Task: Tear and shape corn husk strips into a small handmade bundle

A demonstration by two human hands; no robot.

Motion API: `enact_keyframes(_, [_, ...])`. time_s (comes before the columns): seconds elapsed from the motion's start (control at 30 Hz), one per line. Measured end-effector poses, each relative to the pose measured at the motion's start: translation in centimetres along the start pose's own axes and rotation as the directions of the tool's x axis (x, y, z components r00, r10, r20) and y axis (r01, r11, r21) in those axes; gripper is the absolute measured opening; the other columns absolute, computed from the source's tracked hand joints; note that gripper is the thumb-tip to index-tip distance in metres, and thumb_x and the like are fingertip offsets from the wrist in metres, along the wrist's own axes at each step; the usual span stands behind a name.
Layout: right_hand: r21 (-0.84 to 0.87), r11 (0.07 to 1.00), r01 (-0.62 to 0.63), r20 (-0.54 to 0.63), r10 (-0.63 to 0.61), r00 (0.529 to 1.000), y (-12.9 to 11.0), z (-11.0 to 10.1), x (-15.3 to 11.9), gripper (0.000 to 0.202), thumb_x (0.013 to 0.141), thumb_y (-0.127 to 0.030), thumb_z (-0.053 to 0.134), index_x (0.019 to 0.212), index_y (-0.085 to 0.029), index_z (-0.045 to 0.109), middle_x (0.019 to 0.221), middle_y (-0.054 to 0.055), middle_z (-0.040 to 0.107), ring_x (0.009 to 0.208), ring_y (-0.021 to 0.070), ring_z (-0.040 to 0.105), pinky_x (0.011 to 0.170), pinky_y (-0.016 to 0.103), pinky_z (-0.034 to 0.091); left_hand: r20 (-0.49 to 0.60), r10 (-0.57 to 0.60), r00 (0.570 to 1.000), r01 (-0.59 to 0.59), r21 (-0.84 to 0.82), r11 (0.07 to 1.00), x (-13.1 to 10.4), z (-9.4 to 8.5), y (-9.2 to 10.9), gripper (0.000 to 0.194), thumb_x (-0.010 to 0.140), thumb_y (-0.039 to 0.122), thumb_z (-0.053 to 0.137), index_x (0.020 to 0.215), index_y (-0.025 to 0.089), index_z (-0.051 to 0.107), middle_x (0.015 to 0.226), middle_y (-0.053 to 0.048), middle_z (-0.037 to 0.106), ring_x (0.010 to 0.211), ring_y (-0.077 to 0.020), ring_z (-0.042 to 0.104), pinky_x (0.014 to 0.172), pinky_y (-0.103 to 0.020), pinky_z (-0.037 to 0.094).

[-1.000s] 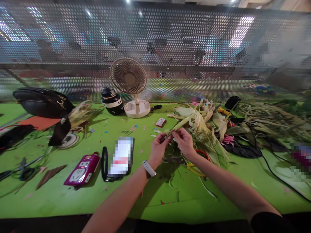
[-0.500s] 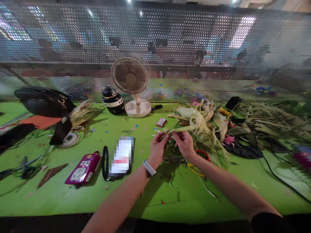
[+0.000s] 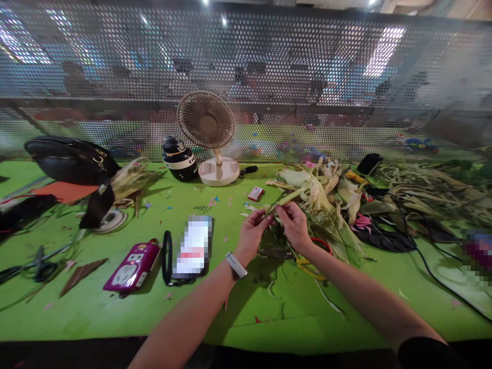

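My left hand (image 3: 250, 237) pinches the left end of a pale green husk strip (image 3: 289, 198). Close beside it, my right hand (image 3: 294, 225) grips the same strip between thumb and fingers. The strip runs up to the right toward a heap of dry husks (image 3: 321, 187). Under and behind my hands lie scissors with red and yellow handles (image 3: 309, 267), partly hidden by my right wrist, and thin green stems. A white band is on my left wrist.
A fan (image 3: 219, 171), a black bottle (image 3: 180, 161) and a small red-white box (image 3: 255, 193) stand behind. Leftward are a phone (image 3: 193, 247), a purple power socket (image 3: 132, 269), black scissors (image 3: 40, 266) and a black bag (image 3: 71, 159). A cable (image 3: 434, 274) crosses the right side.
The strip now slants upward to the right, where it lay flatter before. My right hand has shifted slightly, and both hands still hold the strip.
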State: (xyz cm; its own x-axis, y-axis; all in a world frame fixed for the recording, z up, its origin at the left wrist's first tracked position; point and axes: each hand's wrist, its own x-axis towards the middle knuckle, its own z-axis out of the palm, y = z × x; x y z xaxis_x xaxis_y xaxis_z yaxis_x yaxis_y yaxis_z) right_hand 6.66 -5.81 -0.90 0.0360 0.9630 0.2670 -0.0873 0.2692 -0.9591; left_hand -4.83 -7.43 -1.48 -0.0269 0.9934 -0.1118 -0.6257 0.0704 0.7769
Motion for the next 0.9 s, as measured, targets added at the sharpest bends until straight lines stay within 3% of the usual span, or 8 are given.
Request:
enact_keyframes(0.17, [0.009, 0.977, -0.212, 0.016, 0.212, 0.977, 0.2, -0.1, 0.5, 0.036, 0.071, -0.052, 0.065, 0.072, -0.019, 0.051, 0.049, -0.01, 0.045, 0.033, 0.0031, 0.031, 0.029, 0.018, 0.023, 0.029, 0.063, 0.998, -0.066, 0.094, 0.993, -0.2, 0.0, 0.1, 0.046, 0.055, 0.021, 0.082, 0.096, 0.019, 0.062, 0.071, 0.003, 0.07, 0.061, -0.0082, 0.062, 0.068, -0.021, 0.049])
enact_keyframes(0.33, [0.111, 0.939, -0.325, -0.069, 0.334, 0.94, 0.2, 0.1, 0.5, 0.044, 0.064, -0.055, 0.07, 0.079, -0.02, 0.048, 0.053, -0.011, 0.048, 0.031, 0.0024, 0.03, 0.028, 0.017, 0.022, 0.008, 0.105, 0.994, -0.105, 0.098, 0.99, -0.4, 0.2, 0.5, 0.044, 0.059, 0.022, 0.08, 0.099, 0.018, 0.062, 0.084, -0.001, 0.072, 0.069, -0.0102, 0.064, 0.075, -0.025, 0.049])
enact_keyframes(0.47, [0.194, 0.905, -0.378, 0.07, 0.372, 0.926, -0.1, 0.2, 0.3, 0.041, 0.064, -0.053, 0.071, 0.068, -0.018, 0.048, 0.051, -0.01, 0.042, 0.035, 0.0013, 0.027, 0.031, 0.015, 0.02, 0.004, 0.104, 0.995, -0.104, 0.08, 0.991, -0.2, 0.1, 0.4, 0.045, 0.058, 0.022, 0.08, 0.098, 0.02, 0.058, 0.076, 0.002, 0.071, 0.067, -0.01, 0.064, 0.073, -0.024, 0.049])
enact_keyframes(0.6, [0.186, 0.957, -0.224, -0.015, 0.231, 0.973, 0.2, 0.3, 0.0, 0.034, 0.065, -0.045, 0.073, 0.076, -0.019, 0.054, 0.06, -0.007, 0.048, 0.042, 0.0029, 0.032, 0.036, 0.016, 0.024, -0.054, 0.018, 0.998, -0.019, -0.036, 0.999, 0.2, -0.1, 0.0, 0.045, 0.053, 0.021, 0.083, 0.089, 0.019, 0.056, 0.072, 0.003, 0.07, 0.059, -0.008, 0.062, 0.064, -0.021, 0.048])
enact_keyframes(0.7, [0.014, 1.0, -0.012, -0.057, 0.013, 0.998, 0.7, 0.3, -0.2, 0.025, 0.072, -0.041, 0.068, 0.078, -0.02, 0.057, 0.067, -0.004, 0.051, 0.05, 0.0063, 0.04, 0.044, 0.019, 0.034, -0.09, -0.078, 0.993, 0.064, -0.158, 0.985, 0.4, -0.1, 0.0, 0.042, 0.048, 0.018, 0.084, 0.081, 0.017, 0.057, 0.069, 0.003, 0.069, 0.055, -0.0075, 0.061, 0.057, -0.019, 0.046])
enact_keyframes(0.8, [-0.189, 0.952, 0.239, -0.039, -0.251, 0.967, 0.8, 0.1, -0.4, 0.014, 0.077, -0.034, 0.065, 0.076, -0.021, 0.061, 0.077, 0.0, 0.054, 0.068, 0.0123, 0.051, 0.06, 0.025, 0.045, -0.066, -0.131, 0.989, 0.115, -0.208, 0.971, 0.4, 0.0, 0.3, 0.037, 0.048, 0.016, 0.084, 0.076, 0.016, 0.059, 0.066, 0.003, 0.068, 0.053, -0.0066, 0.059, 0.053, -0.018, 0.044])
enact_keyframes(0.9, [-0.248, 0.914, 0.322, -0.01, -0.335, 0.942, 0.5, 0.1, -0.7, 0.011, 0.078, -0.033, 0.064, 0.077, -0.022, 0.063, 0.086, 0.004, 0.055, 0.078, 0.0154, 0.054, 0.067, 0.028, 0.048, -0.043, -0.132, 0.99, 0.119, -0.225, 0.967, 0.2, 0.1, 0.4, 0.036, 0.047, 0.015, 0.084, 0.074, 0.016, 0.06, 0.063, 0.004, 0.066, 0.051, -0.0052, 0.058, 0.051, -0.016, 0.043])
